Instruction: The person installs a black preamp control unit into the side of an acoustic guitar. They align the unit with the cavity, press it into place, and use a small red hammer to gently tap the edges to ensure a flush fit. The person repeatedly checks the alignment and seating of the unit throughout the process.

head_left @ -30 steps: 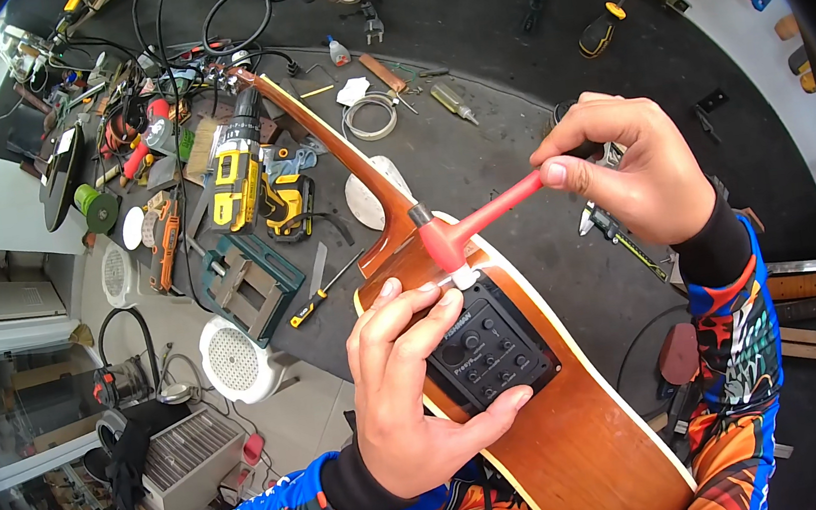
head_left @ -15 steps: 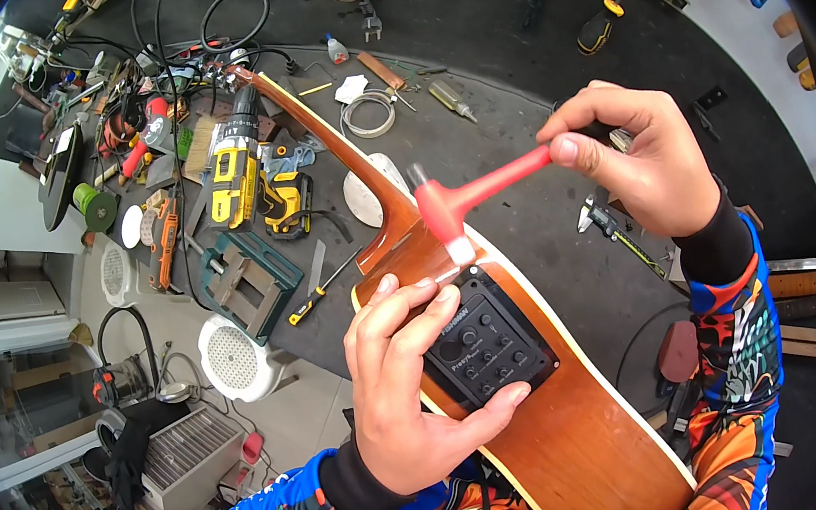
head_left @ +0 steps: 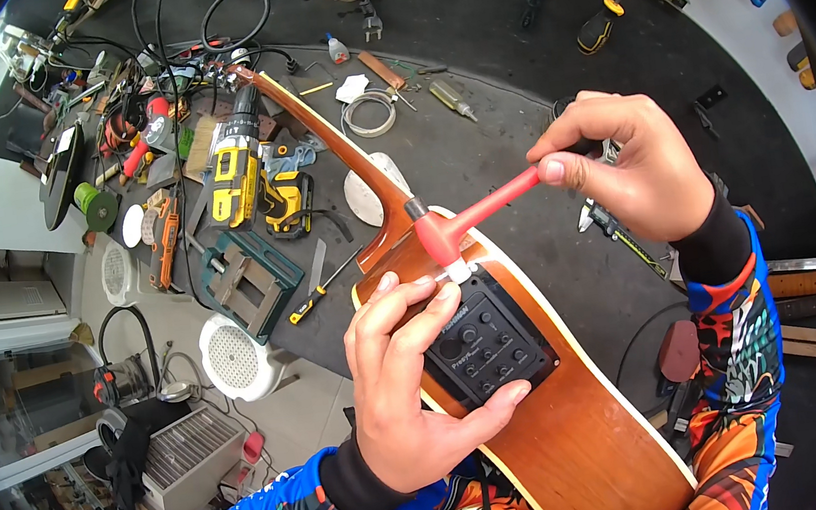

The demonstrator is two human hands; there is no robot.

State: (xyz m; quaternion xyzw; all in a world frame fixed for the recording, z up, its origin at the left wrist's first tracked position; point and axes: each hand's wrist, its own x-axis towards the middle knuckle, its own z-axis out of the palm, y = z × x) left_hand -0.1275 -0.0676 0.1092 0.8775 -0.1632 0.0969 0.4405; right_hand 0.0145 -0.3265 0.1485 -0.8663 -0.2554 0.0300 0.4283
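Observation:
A guitar (head_left: 560, 439) lies on its edge, the orange-brown wooden side of its body facing up. Set into that side is a black preamp panel (head_left: 487, 347) with several small knobs. My left hand (head_left: 398, 387) spans the panel, thumb at its lower edge and fingertips by its upper corner. A thin pale sliver shows between those fingertips; its kind is unclear. My right hand (head_left: 629, 164) pinches the handle end of a small red hammer (head_left: 439, 238) with a grey face and a white tip. The white tip is down at the panel's upper corner, close to my left fingertips.
Left of the guitar neck lie a yellow cordless drill (head_left: 236, 179), a green vise (head_left: 248, 283) and a screwdriver (head_left: 323, 287). A caliper (head_left: 628, 240) is beyond the guitar's right edge. Coiled wire (head_left: 369, 113) sits on the dark bench. A white stool (head_left: 236, 355) stands below.
The hammer has come down, its white tip dropping onto the panel's upper corner. My right hand has shifted slightly left and down with it. My left hand stays in place.

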